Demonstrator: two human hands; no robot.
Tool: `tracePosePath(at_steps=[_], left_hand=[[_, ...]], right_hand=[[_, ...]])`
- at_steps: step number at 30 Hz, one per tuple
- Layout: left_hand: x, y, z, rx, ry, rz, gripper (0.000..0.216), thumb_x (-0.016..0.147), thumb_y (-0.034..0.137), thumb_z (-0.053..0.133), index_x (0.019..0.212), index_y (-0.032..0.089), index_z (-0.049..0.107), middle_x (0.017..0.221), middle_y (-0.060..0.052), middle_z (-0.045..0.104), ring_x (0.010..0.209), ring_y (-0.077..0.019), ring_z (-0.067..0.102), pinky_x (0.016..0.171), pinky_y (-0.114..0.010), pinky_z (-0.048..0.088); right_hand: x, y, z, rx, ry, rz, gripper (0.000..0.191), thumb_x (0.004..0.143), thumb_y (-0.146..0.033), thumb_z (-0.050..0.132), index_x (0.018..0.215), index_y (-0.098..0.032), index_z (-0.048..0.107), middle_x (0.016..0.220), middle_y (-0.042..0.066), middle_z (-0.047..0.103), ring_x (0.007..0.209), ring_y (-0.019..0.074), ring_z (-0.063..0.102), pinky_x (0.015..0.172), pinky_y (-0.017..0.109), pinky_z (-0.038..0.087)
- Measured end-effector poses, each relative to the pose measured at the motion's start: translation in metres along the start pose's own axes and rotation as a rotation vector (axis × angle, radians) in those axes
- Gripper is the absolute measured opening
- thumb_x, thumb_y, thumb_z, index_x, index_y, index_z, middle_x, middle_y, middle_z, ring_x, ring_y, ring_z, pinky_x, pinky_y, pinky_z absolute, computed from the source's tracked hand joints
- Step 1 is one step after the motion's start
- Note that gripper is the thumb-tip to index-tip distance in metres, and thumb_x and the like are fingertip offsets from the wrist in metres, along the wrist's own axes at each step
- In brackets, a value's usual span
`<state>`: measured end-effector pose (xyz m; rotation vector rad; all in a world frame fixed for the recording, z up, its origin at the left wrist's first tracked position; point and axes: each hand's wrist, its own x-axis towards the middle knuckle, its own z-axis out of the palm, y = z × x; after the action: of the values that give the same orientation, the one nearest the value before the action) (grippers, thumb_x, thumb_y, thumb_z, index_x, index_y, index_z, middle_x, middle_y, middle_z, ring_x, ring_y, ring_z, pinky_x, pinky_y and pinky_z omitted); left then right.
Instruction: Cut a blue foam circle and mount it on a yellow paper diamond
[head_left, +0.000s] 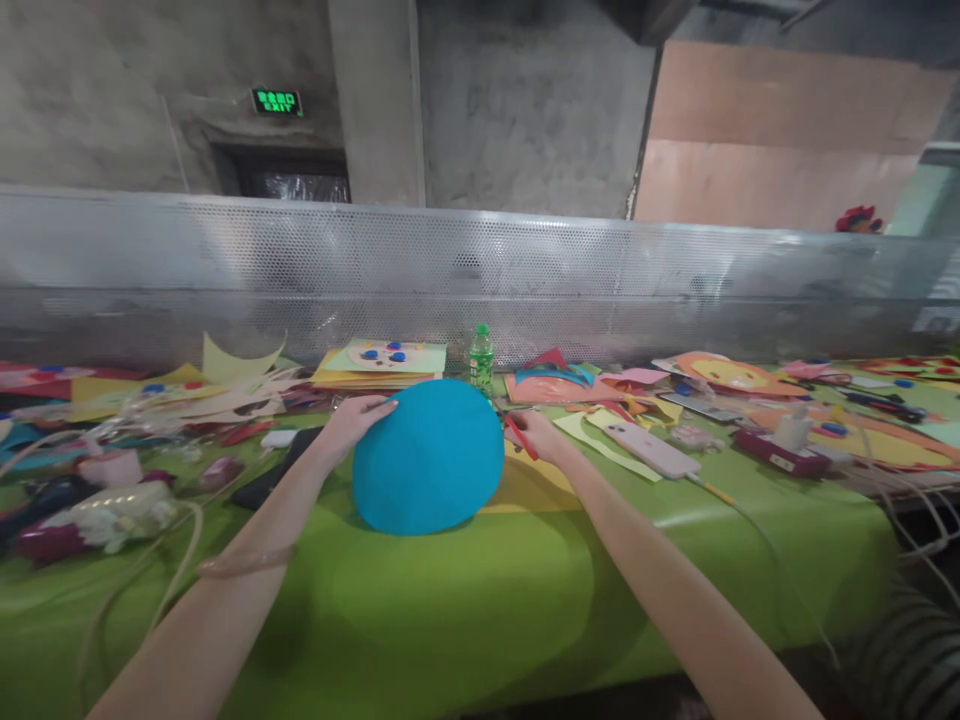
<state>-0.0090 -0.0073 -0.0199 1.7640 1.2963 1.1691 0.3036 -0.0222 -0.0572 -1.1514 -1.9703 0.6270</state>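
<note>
**Blue sheet held on edge, scissors at its right rim**

Head view: the left hand [352,418] grips the blue sheet [427,458] at its upper left edge, fingers [377,407] curled over the rim. The sheet is a rounded piece standing tilted towards the camera. Its lower edge rests on the green surface [465,600] and partly covers a yellow sheet [529,488] lying flat behind it.

The right hand [541,435] is closed around what look like red scissors [519,436], just beside the blue sheet's right rim. Whether the blades are open cannot be told, and I cannot see whether they touch the sheet.

A green bottle [481,358] stands just behind the sheet, with a stack of paper [382,362] to its left. To the right lie a pink phone [651,450] and its cable [739,510], near the right forearm.

As I judge it, trimming the rim will go best if the left hand turns the sheet into the blades rather than the scissors chasing the curve. Short, part-closed snips should give a smoother outline than full cuts. The grip on the far edge leaves the sheet free to flop, so a hold nearer the cutting line would steady it. The left fingers should stay clear of the blades, and the yellow sheet underneath should not get caught in the cut.
</note>
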Motion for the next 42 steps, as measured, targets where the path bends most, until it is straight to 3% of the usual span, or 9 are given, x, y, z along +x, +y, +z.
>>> tracePosePath(at_steps=[4,8,12,17,25,34,42], left_hand=[[0.002,0.0,-0.002,-0.012,-0.015,-0.031,0.055,0.061,0.056,0.064,0.1,0.018,0.067,0.098,-0.007,0.069,0.088,-0.0278,0.063,0.073,-0.034,0.051],[0.002,-0.001,-0.001,0.023,-0.011,0.0,0.057,0.061,0.059,0.062,0.099,0.018,0.067,0.097,-0.007,0.07,0.088,-0.0272,0.063,0.073,-0.032,0.05],[-0.001,-0.001,0.004,0.115,-0.181,0.048,0.05,0.062,0.059,0.061,0.091,0.019,0.069,0.093,-0.005,0.07,0.087,-0.0263,0.062,0.074,-0.031,0.048],[-0.003,-0.003,0.014,0.213,-0.291,0.122,0.043,0.067,0.055,0.058,0.089,0.02,0.069,0.093,-0.005,0.069,0.088,-0.0256,0.061,0.075,-0.031,0.046],[-0.004,-0.004,0.018,0.194,-0.234,0.143,0.044,0.068,0.057,0.055,0.086,0.02,0.068,0.091,-0.004,0.069,0.086,-0.0248,0.061,0.075,-0.031,0.045],[-0.007,-0.001,0.013,0.13,-0.148,0.119,0.047,0.07,0.058,0.052,0.092,0.019,0.067,0.091,-0.005,0.069,0.086,-0.0257,0.061,0.073,-0.032,0.047],[0.0,-0.01,0.011,0.138,-0.08,0.147,0.043,0.071,0.057,0.053,0.089,0.02,0.066,0.089,-0.003,0.069,0.083,-0.0241,0.062,0.074,-0.031,0.046]], right_hand=[[0.0,0.002,0.001,-0.005,-0.03,-0.007,0.022,0.071,-0.036,0.052,0.071,-0.015,0.053,0.06,-0.001,0.051,0.053,0.01,0.05,0.049,0.021,0.042],[0.005,0.009,0.004,0.045,0.046,0.008,0.022,0.071,-0.036,0.053,0.068,-0.014,0.053,0.059,-0.001,0.051,0.052,0.0098,0.049,0.049,0.022,0.041],[0.011,0.015,0.003,0.215,0.156,0.089,0.03,0.073,-0.045,0.054,0.068,-0.015,0.051,0.058,0.0,0.052,0.049,0.0097,0.049,0.048,0.022,0.041],[0.011,0.016,0.004,0.202,0.123,0.143,0.035,0.074,-0.049,0.054,0.073,-0.014,0.054,0.063,0.003,0.057,0.049,0.0092,0.05,0.046,0.021,0.039],[0.006,0.008,0.008,0.074,-0.029,-0.009,0.022,0.07,-0.034,0.058,0.076,-0.013,0.056,0.071,0.002,0.059,0.063,0.0124,0.053,0.061,0.025,0.042],[-0.005,-0.02,0.009,0.242,-0.007,0.067,0.028,0.073,-0.042,0.054,0.066,-0.016,0.049,0.056,-0.002,0.049,0.05,0.0088,0.046,0.05,0.022,0.036],[0.006,-0.001,0.01,0.408,0.047,0.089,0.035,0.071,-0.049,0.056,0.061,-0.015,0.053,0.052,0.0,0.053,0.048,0.0098,0.048,0.049,0.023,0.037]])
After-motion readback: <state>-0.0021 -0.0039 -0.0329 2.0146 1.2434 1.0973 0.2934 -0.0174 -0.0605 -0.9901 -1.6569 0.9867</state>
